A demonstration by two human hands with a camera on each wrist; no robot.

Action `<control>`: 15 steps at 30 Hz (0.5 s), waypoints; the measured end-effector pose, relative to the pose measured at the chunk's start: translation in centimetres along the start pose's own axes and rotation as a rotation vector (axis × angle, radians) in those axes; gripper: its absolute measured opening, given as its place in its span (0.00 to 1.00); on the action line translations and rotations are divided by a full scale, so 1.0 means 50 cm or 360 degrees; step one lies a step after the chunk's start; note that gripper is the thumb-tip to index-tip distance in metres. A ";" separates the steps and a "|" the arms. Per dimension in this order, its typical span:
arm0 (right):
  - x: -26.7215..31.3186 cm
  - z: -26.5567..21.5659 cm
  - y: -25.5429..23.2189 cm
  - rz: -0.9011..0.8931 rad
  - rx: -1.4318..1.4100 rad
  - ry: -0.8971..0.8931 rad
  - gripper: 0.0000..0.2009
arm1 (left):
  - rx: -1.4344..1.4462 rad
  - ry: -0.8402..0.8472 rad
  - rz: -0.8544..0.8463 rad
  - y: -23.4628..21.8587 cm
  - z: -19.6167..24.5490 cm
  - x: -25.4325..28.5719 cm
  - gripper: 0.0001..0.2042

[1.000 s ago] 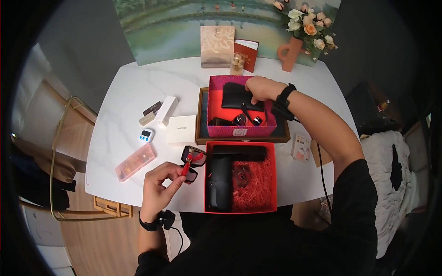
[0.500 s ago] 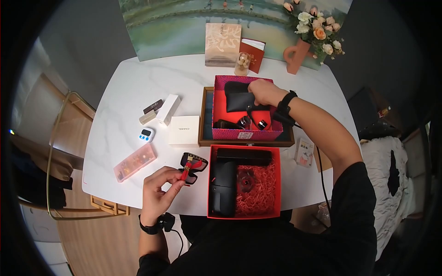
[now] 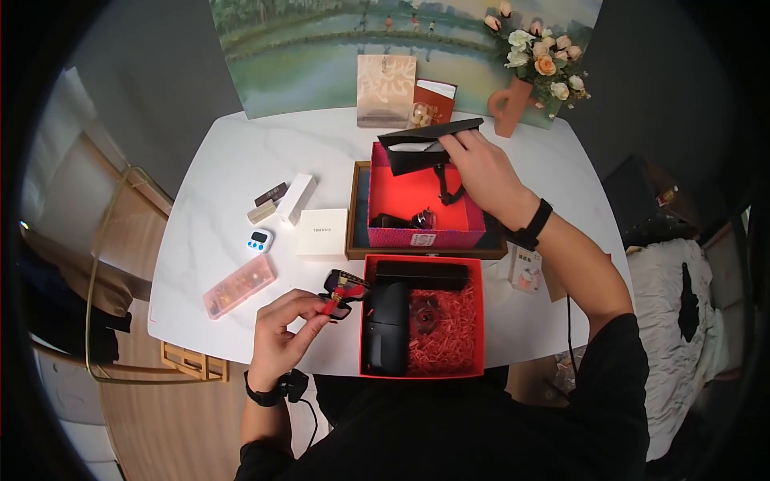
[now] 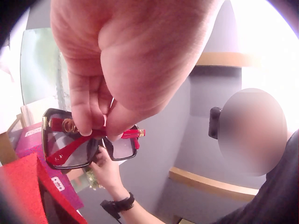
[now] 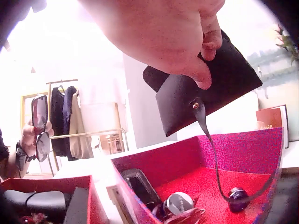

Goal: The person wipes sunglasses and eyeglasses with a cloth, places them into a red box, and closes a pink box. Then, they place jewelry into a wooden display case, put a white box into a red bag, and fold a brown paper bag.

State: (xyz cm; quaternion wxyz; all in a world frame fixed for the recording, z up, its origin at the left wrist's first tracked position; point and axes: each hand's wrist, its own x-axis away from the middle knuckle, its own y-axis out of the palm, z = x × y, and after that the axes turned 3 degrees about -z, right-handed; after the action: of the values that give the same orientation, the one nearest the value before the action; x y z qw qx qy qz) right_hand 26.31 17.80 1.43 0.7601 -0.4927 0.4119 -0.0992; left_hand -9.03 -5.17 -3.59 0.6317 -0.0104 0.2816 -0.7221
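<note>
My left hand (image 3: 282, 330) pinches a pair of black-framed sunglasses (image 4: 70, 142) by their red temples (image 4: 70, 150), just left of the red box (image 3: 480, 329). My right hand (image 3: 491, 178) grips a black eyeglass pouch (image 5: 222, 91), raised over the pink-purple box (image 5: 161, 161). Its mouth faces me in the head view, with something whitish showing inside. A thin black strap (image 5: 211, 151) hangs from the pouch down into that box. On the box's red floor lie a round silver-topped item (image 5: 180, 203) and a dark rectangular case (image 5: 141, 187).
Inside the red box are a black glasses case (image 3: 385, 329), a long black box (image 3: 421, 275) and red paper shreds (image 3: 445, 349). To the left lie a white box (image 3: 322, 234), a timer (image 3: 259, 240) and a pink case (image 3: 239, 286). A flower vase (image 3: 512, 108) stands behind.
My right hand has lifted the black pouch from inside the pink-purple box to above its far side, tilting it. The sunglasses in my left hand have turned slightly.
</note>
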 end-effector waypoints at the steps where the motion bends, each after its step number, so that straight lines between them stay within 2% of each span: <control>1: 0.001 -0.013 -0.022 -0.0034 -0.0005 0.0024 0.19 | -0.0004 0.0006 -0.0002 0.002 0.004 -0.002 0.08; 6: 0.018 -0.078 -0.122 -0.0059 0.0000 0.0015 0.19 | 0.0025 0.0212 -0.0149 0.011 0.055 -0.032 0.07; 8: 0.033 -0.111 -0.155 0.0073 -0.0043 -0.0172 0.16 | 0.0058 0.0268 -0.0161 0.017 0.090 -0.050 0.07; 10: 0.045 -0.155 -0.178 0.0137 -0.0118 -0.0199 0.13 | 0.0108 0.0488 -0.0265 0.022 0.140 -0.080 0.07; 14: 0.079 -0.204 -0.202 -0.0069 -0.0329 -0.0326 0.12 | 0.0195 0.0775 -0.0310 0.065 0.167 -0.137 0.09; 15: 0.088 -0.204 -0.209 -0.0148 -0.0579 -0.0281 0.12 | 0.0174 0.0757 -0.0311 0.070 0.164 -0.144 0.09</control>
State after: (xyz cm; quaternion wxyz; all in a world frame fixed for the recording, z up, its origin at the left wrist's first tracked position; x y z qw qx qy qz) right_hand 24.40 3.36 5.98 0.6864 -0.6471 0.3315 -0.0147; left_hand -1.37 -1.94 4.30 0.4747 0.1667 0.3803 -0.7761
